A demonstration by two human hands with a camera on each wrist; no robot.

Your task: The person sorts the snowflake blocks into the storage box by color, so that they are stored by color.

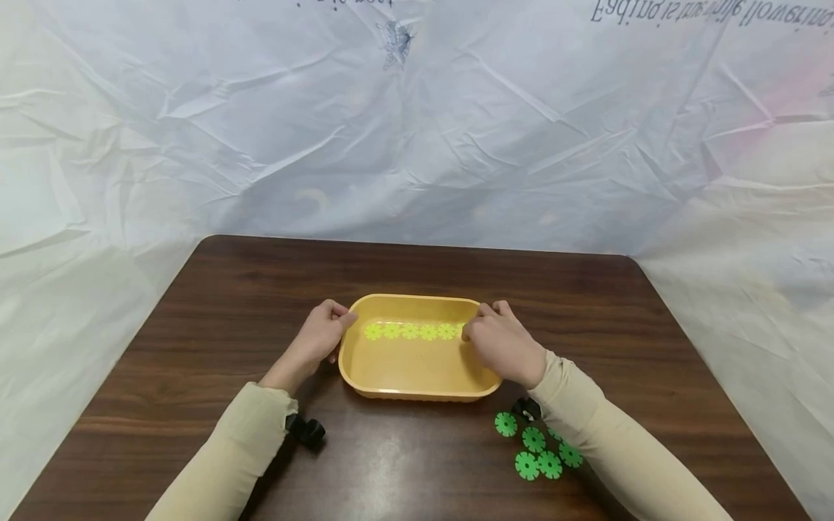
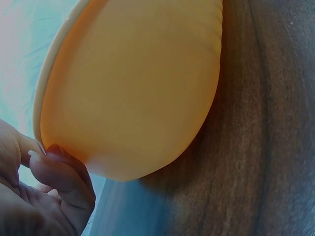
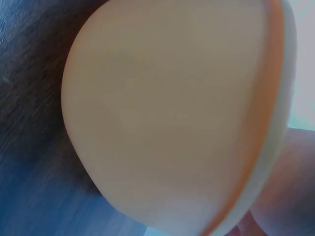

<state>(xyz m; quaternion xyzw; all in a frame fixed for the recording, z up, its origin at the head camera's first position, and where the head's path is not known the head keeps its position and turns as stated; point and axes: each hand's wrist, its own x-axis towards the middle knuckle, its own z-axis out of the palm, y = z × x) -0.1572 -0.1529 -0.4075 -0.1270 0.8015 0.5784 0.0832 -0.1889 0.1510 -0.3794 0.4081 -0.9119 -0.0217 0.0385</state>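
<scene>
A yellow plastic tray (image 1: 417, 369) sits on the table with a row of several yellow notched flower-shaped discs (image 1: 410, 331) along its inside. At its left end, my left hand (image 1: 322, 331) pinches the rim between thumb and finger; the left wrist view shows this grip on the tray's edge (image 2: 47, 88). Across the right end reaches my right hand (image 1: 504, 346), its fingers curled at the last yellow disc in the row, which they partly hide. In the right wrist view the tray's outer wall (image 3: 162, 108) fills most of the picture, and the fingertips are hidden.
Several green notched discs (image 1: 533, 439) lie loose on the dark wood table (image 1: 417, 271), beside and partly under the right forearm. Black wrist devices (image 1: 306, 430) hang below both sleeves. A pale printed cloth (image 1: 417, 159) stands behind the table.
</scene>
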